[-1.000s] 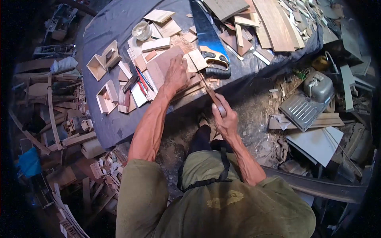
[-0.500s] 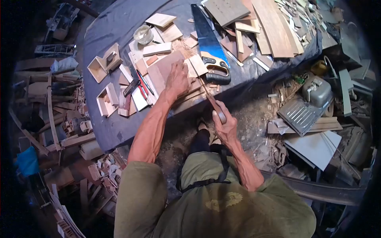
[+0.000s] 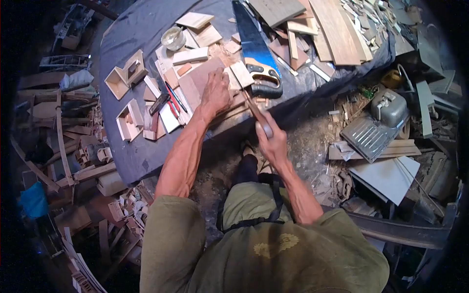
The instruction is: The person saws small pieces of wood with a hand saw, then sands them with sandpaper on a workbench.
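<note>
My right hand (image 3: 273,139) is wrapped round the handle of a narrow handsaw (image 3: 257,111). Its thin blade, seen almost edge-on, runs up to the end of a pale wood piece (image 3: 241,74). My left hand (image 3: 216,92) presses down with bent fingers on wood beside the blade, over a brown board (image 3: 198,85); its fingertips are partly hidden. Just beyond lies a larger handsaw (image 3: 259,58) with a black and tan handle. Left of my left hand are red-handled pliers (image 3: 173,106) and a dark hammer head (image 3: 159,103).
Small open wooden boxes (image 3: 129,119) sit at the left of the cloth-covered table (image 3: 141,163). A glass jar (image 3: 173,38) stands among wood pieces. Boards (image 3: 337,34) and offcuts pile up at the far right. A metal sink (image 3: 373,129) lies among floor scrap.
My right hand has moved slightly up and left with the narrow handsaw, and it looks blurred. My left hand keeps its place on the wood; the whole view has shifted a little.
</note>
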`<state>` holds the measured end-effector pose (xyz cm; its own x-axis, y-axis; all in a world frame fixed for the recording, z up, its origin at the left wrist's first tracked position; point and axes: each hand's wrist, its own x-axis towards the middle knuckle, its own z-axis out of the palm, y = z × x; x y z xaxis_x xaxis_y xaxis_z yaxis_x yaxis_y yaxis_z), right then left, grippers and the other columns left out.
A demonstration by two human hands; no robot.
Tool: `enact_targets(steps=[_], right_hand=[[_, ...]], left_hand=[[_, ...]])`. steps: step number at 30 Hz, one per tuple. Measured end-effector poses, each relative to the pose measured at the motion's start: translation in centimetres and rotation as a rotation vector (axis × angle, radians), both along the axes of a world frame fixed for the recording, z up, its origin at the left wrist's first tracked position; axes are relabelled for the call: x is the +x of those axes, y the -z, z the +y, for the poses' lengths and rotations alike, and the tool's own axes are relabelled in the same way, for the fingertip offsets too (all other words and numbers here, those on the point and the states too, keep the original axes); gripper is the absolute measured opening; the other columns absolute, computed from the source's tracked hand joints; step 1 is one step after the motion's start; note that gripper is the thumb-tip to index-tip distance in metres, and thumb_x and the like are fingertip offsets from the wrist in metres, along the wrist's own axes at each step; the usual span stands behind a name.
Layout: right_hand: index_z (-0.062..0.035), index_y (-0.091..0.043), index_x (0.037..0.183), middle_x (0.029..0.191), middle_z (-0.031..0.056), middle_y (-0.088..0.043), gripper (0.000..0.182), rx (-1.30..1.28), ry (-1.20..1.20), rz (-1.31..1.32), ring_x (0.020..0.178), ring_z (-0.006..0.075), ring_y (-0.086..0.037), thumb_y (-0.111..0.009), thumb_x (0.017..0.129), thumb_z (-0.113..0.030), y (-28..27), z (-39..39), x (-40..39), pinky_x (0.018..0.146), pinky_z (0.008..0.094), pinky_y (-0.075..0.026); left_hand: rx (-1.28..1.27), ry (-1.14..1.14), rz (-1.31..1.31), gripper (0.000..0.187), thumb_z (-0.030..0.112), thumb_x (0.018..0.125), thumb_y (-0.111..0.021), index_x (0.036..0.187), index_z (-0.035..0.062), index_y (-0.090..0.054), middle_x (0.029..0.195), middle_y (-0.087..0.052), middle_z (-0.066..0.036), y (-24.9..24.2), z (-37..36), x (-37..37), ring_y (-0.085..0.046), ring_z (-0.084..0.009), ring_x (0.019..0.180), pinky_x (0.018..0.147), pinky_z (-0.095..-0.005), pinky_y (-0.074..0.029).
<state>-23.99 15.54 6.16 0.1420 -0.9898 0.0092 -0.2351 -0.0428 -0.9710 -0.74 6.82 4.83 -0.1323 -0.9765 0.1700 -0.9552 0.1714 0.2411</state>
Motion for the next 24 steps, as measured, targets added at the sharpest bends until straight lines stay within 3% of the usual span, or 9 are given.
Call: enact_targets(steps=[2,4,5,8,10,12,16,19,24], right_hand=[[-0.0097,-0.061,0.133,0.076,0.0269,-0.064,0.04,-0.256,0.03,-0.038,0.071,0.0311,-0.075,-0.066,0.095,-0.019,2.9,0.1,-0.4,0.06,0.04,-0.053],[-0.0093,-0.061,0.133,0.077,0.0277,-0.065,0.04,-0.015,-0.019,0.059,0.074,0.0386,-0.073,-0.066,0.095,-0.019,-0.7,-1.8,0.6,0.06,0.0415,-0.053],[-0.0091,-0.061,0.133,0.079,0.0286,-0.065,0.04,-0.058,-0.064,0.015,0.075,0.0437,-0.07,-0.066,0.095,-0.02,-0.7,-3.3,1.5,0.06,0.0412,-0.052],[-0.0097,-0.061,0.133,0.078,0.0276,-0.065,0.039,0.018,-0.026,0.041,0.072,0.0377,-0.073,-0.065,0.095,-0.019,0.1,-0.9,0.5,0.06,0.0397,-0.053],[-0.0074,-0.062,0.132,0.073,0.0226,-0.065,0.038,-0.249,0.01,-0.025,0.064,0.0168,-0.07,-0.065,0.095,-0.016,0.7,-0.2,-0.1,0.058,0.0337,-0.052],[-0.0062,-0.062,0.131,0.069,0.0191,-0.063,0.038,-0.025,-0.007,0.03,0.058,0.0141,-0.062,-0.066,0.095,-0.016,-0.1,-0.3,-0.5,0.055,0.032,-0.05],[-0.0068,-0.061,0.132,0.065,0.0159,-0.06,0.037,-0.009,-0.001,-0.023,0.054,0.0136,-0.056,-0.065,0.096,-0.018,0.0,-0.6,-0.2,0.054,0.0329,-0.048],[-0.0066,-0.063,0.13,0.068,0.0177,-0.063,0.036,-0.109,0.026,-0.017,0.059,0.0131,-0.063,-0.066,0.096,-0.02,0.2,0.7,-1.2,0.057,0.0324,-0.051],[-0.0099,-0.063,0.129,0.072,0.0198,-0.066,0.035,-0.114,0.014,0.027,0.063,0.0191,-0.071,-0.066,0.096,-0.019,0.7,-2.0,0.9,0.058,0.0341,-0.052]], left_hand=[[-0.07,0.005,0.009,0.059,0.026,0.079,-0.078,0.117,-0.015,-0.059,0.135,-0.049,-0.033,0.6,-0.3,0.4,-0.049,-0.0482,0.119,0.102,-0.0505,-0.043],[-0.011,-0.008,0.026,0.059,0.026,0.079,-0.079,0.119,-0.0134,-0.058,0.134,-0.05,-0.033,0.1,-0.2,0.2,-0.049,-0.0495,0.119,0.103,-0.0509,-0.044],[-0.024,-0.007,0.021,0.059,0.025,0.079,-0.079,0.118,-0.0133,-0.058,0.133,-0.05,-0.033,0.3,-0.1,0.1,-0.05,-0.0495,0.117,0.102,-0.0511,-0.044],[-0.03,-0.006,0.027,0.058,0.024,0.079,-0.079,0.117,-0.0139,-0.058,0.131,-0.051,-0.033,0.0,0.1,0.0,-0.051,-0.0494,0.114,0.1,-0.0515,-0.044],[-0.057,-0.03,0.023,0.059,0.024,0.078,-0.079,0.116,-0.0156,-0.058,0.129,-0.052,-0.032,-0.6,-0.6,0.3,-0.051,-0.0476,0.113,0.099,-0.0497,-0.045],[-0.051,-0.031,0.009,0.062,0.023,0.076,-0.081,0.115,-0.0184,-0.058,0.126,-0.053,-0.03,-0.5,0.0,-0.3,-0.053,-0.0443,0.113,0.1,-0.0458,-0.047],[-0.069,-0.019,-0.004,0.058,0.024,0.076,-0.081,0.111,-0.0174,-0.059,0.125,-0.053,-0.031,-0.4,0.1,-0.3,-0.052,-0.0446,0.113,0.1,-0.0452,-0.046],[-0.024,-0.026,0.027,0.06,0.025,0.079,-0.079,0.118,-0.0148,-0.056,0.134,-0.049,-0.033,-0.4,-0.1,-0.3,-0.051,-0.049,0.114,0.1,-0.0508,-0.044],[-0.051,-0.023,0.026,0.056,0.024,0.079,-0.078,0.115,-0.0138,-0.057,0.132,-0.05,-0.032,0.1,0.0,0.0,-0.051,-0.0487,0.114,0.101,-0.0497,-0.044]])
